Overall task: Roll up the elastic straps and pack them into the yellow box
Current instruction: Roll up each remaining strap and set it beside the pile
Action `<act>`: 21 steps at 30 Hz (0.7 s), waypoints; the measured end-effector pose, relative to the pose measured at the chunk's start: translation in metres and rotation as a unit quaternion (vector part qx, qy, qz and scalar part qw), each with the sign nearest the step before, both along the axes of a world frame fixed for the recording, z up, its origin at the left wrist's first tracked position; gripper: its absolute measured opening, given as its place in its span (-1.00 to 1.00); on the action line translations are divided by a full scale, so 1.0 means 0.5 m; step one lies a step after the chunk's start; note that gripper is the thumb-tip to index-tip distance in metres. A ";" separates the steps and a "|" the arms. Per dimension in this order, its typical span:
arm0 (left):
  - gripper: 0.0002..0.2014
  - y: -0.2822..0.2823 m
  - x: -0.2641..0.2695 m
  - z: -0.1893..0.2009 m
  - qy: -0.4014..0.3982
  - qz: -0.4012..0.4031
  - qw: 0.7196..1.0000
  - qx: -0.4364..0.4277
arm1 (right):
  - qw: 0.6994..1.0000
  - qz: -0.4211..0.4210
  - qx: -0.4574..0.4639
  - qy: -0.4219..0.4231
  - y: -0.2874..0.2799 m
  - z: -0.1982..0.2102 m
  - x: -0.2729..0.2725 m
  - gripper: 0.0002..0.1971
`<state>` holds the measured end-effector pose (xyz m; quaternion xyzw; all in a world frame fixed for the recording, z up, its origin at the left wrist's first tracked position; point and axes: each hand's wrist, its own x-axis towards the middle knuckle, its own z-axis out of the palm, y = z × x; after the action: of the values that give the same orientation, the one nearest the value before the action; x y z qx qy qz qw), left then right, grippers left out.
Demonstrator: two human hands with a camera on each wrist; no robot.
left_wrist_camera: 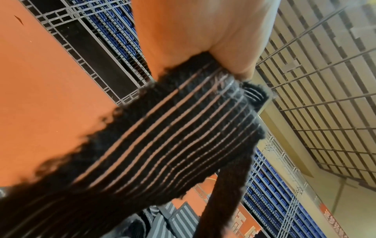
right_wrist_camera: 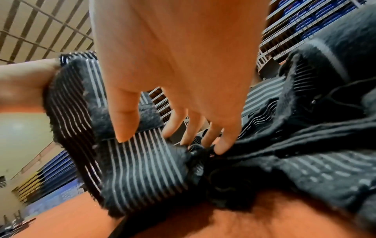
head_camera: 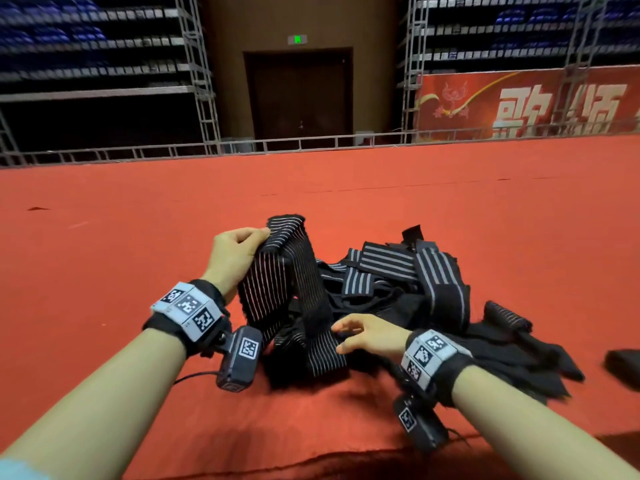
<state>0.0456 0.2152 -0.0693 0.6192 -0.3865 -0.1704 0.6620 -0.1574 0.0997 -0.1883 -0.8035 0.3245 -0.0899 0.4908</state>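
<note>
Clearly the work is near its start: the black elastic strap with thin white stripes point(head_camera: 277, 271) is lifted by one end above the heap, not yet rolled, and its lower length trails down into the tangle. The left hand point(head_camera: 235, 254) has its grip closed round that upper end, thumb and fingers pinching the folded fabric; the left wrist view shows the same strap point(left_wrist_camera: 173, 128) running out from under the palm. The right hand point(head_camera: 367, 336) reaches in low with a wide, loose grip, holding nothing; in the right wrist view its fingertips point(right_wrist_camera: 223, 145) touch or nearly touch the dark fabric where the strap meets the heap.

Around it lies the pile of loose black striped straps point(head_camera: 398, 282), crossed over one another and unrolled, spread on the red cloth-covered desk point(head_camera: 138, 220). One small dark roll-like bundle point(head_camera: 507, 317) sits at the pile's right edge; whether it is a finished roll I cannot tell. No yellow box shows in any view, so nothing can be judged packed. Nearly all the rolling and all the packing seem left to do.
</note>
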 end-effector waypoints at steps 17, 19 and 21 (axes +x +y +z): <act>-0.83 -0.040 0.069 -0.010 0.064 0.108 0.992 -0.011 | 0.891 -0.195 0.221 -0.345 -0.031 0.034 -0.088 -0.82; -0.84 -0.044 0.077 -0.035 0.058 0.117 0.991 0.007 | 0.853 -0.217 0.266 -0.393 -0.042 0.063 -0.127 -0.81; -0.82 -0.050 0.079 -0.057 0.046 0.111 0.992 0.036 | 0.861 -0.203 0.279 -0.374 -0.042 0.080 -0.164 -0.69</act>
<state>0.0851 0.1903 -0.0978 0.6728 -0.2778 -0.1381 0.6716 -0.2394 0.0787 -0.1482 -0.4557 0.2838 -0.3869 0.7498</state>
